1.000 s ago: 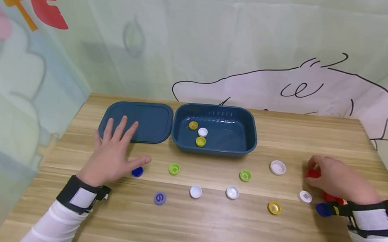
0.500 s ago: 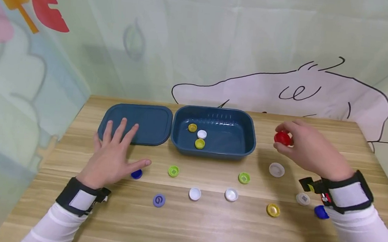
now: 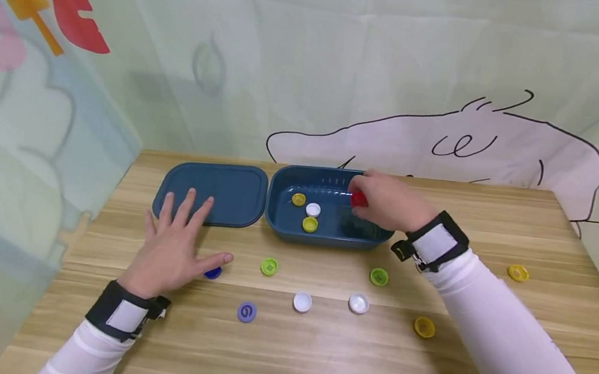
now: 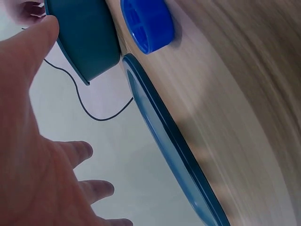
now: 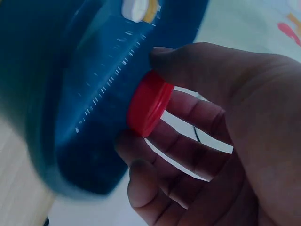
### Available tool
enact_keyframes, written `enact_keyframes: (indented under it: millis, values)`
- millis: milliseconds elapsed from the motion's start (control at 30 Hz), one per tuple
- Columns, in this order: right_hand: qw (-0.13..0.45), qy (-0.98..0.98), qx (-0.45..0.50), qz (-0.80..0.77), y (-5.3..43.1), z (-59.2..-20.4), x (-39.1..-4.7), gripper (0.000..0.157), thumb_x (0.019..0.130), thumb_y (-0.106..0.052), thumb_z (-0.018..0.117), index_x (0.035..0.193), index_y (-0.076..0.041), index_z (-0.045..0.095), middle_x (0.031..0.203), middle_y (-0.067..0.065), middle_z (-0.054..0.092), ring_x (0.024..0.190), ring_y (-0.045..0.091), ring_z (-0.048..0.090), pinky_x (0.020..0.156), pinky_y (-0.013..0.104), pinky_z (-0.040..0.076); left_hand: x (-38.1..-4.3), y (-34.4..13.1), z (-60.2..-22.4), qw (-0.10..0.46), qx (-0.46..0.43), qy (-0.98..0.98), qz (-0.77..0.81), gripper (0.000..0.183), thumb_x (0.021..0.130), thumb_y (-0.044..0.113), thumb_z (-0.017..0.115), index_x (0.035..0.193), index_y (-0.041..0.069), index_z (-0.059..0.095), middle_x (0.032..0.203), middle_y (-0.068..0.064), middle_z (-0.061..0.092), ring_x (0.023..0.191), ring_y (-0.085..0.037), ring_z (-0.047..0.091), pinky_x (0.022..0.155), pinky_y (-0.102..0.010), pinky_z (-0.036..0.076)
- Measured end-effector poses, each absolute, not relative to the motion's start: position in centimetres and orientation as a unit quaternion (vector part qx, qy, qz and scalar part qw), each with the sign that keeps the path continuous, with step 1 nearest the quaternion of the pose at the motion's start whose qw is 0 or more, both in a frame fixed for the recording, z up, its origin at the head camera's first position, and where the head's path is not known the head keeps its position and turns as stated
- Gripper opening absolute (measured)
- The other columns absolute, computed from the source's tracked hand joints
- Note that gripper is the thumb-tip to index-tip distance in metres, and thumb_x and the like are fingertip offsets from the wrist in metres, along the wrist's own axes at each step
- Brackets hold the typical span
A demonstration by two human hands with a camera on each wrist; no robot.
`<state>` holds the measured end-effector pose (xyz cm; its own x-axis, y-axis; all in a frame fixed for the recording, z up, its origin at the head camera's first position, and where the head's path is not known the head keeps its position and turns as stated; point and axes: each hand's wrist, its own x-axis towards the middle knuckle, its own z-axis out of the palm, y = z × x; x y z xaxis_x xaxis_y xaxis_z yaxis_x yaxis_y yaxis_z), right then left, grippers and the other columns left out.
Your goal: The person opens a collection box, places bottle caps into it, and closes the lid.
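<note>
My right hand (image 3: pixel 392 202) is over the right end of the blue box (image 3: pixel 295 236), pinching a red bottle cap (image 5: pixel 149 103) between thumb and fingers. Inside the box, toward the left, lie a gold cap (image 3: pixel 299 199), a white cap (image 3: pixel 313 210) and a yellow cap (image 3: pixel 309 225). My left hand (image 3: pixel 168 258) is spread with straight fingers, its tips overlapping the flat blue lid (image 3: pixel 237 188) in the head view. Beside its thumb sits a dark blue cap (image 4: pixel 153 23) on the table; that hand holds nothing.
On the wooden table (image 3: pixel 331 364) lie green caps (image 3: pixel 269 266), white caps (image 3: pixel 302 302), a purple cap (image 3: pixel 246 312) and a gold cap (image 3: pixel 424 327). Farther right is another yellow cap (image 3: pixel 518 273). A printed cloth (image 3: pixel 311 62) hangs behind. My right forearm covers part of the table.
My right hand picked the red cap up from the table's right side and carried it left to the box. My left hand has stayed in place.
</note>
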<state>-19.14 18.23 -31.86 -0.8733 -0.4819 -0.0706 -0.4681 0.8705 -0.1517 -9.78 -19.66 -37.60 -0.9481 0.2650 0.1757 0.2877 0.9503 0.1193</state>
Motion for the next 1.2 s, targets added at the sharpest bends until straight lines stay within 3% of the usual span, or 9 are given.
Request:
enact_keyframes:
  millis: [233,500,933,1200]
  values:
    - [0.088,0.963,-0.246,-0.061,16.8,-33.3,-20.3,0.045,0.077,-0.032,0.07,0.116,-0.016,0.054,0.108,0.008,0.053,0.091,0.021,0.052,0.079,0.042,0.051,-9.7,-19.6,-37.7,0.079,-0.141,-0.985,-0.068,0.1,0.067,0.082,0.041,0.145,0.028,0.009,0.152,-0.012,0.004,0.132,-0.036,-0.017,0.091,-0.077,-0.002]
    - [0.064,0.962,-0.242,-0.111,18.8,-32.5,-19.2,0.049,0.079,-0.032,0.068,0.121,-0.015,0.049,0.118,0.011,0.051,0.097,0.022,0.052,0.085,0.044,0.048,-9.7,-19.7,-37.6,0.078,-0.139,-0.985,-0.065,0.1,0.067,0.082,0.041,0.145,0.027,0.009,0.152,-0.012,0.003,0.132,-0.035,-0.018,0.09,-0.078,0.005]
    - [0.038,0.981,-0.175,-0.075,30.6,-30.9,-15.1,0.051,0.079,-0.035,0.067,0.118,-0.008,0.049,0.114,0.017,0.053,0.097,0.032,0.054,0.076,0.051,0.048,-9.9,-20.0,-37.5,0.077,-0.139,-0.985,-0.065,0.101,0.066,0.082,0.042,0.145,0.028,0.01,0.152,-0.013,0.004,0.132,-0.036,-0.017,0.089,-0.078,0.004]
    - [0.082,0.99,-0.105,-0.041,37.8,-32.7,-13.4,0.058,0.074,-0.04,0.071,0.114,-0.003,0.052,0.106,0.028,0.052,0.09,0.039,0.052,0.07,0.055,0.047,-9.8,-19.9,-37.6,0.074,-0.139,-0.985,-0.068,0.1,0.067,0.082,0.041,0.145,0.028,0.009,0.152,-0.013,0.004,0.132,-0.037,-0.017,0.089,-0.079,0.003]
